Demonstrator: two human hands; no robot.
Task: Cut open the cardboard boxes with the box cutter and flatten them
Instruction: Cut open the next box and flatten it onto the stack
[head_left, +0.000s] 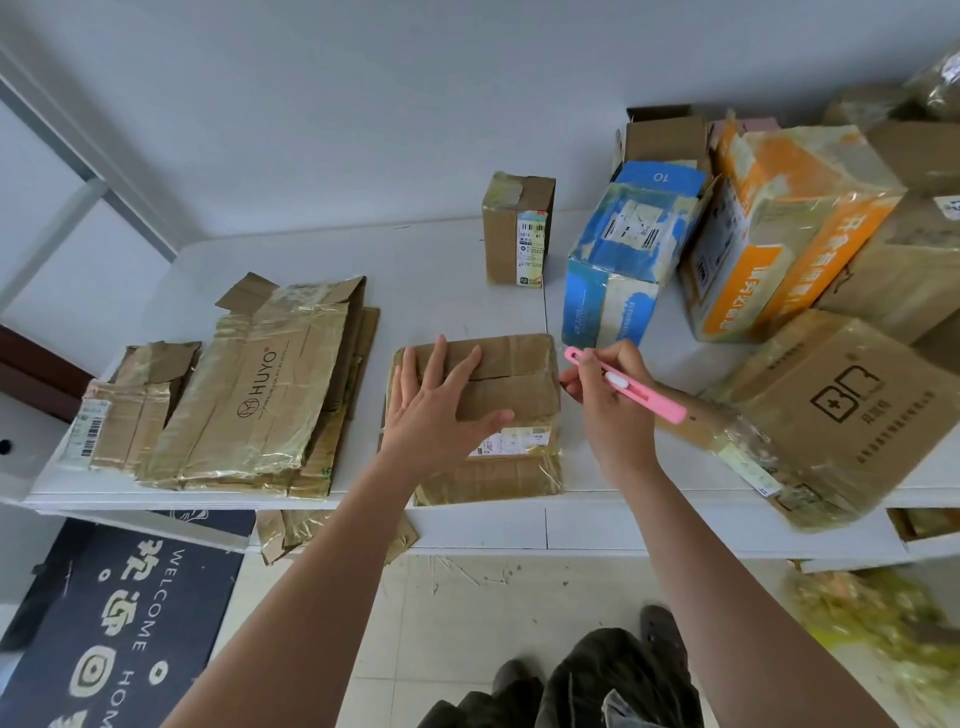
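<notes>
We are standing at a white table (447, 270) with 1 small brown box (519, 374) right in front of us, near the front edge. Our left hand (441, 405) lies flat on top of it with the fingers spread wide, pressing it down. Our right hand (608, 395) is curled around the pink box cutter (644, 391), held like a pen just beside the right side of the box. We cannot tell if the blade is out, because the tip hides behind our fingers.

The box looks taped shut, so we think the cut has not started yet.

Here is what could go wrong. Our left fingers sit close to the seam on top. If the cutter slides along that seam, it could reach them. The shiny tape looks slippery, so the blade might skid. The box is light and close to the table edge, so a hard push could slide it off.

On the left lies a pile of flat cardboard (249, 384), already done. On the right wait more boxes: a blue box (623, 260), an orange box (789, 234) and a big brown box (852, 410). They crowd our right elbow, so a bump could jerk the cutter.
</notes>
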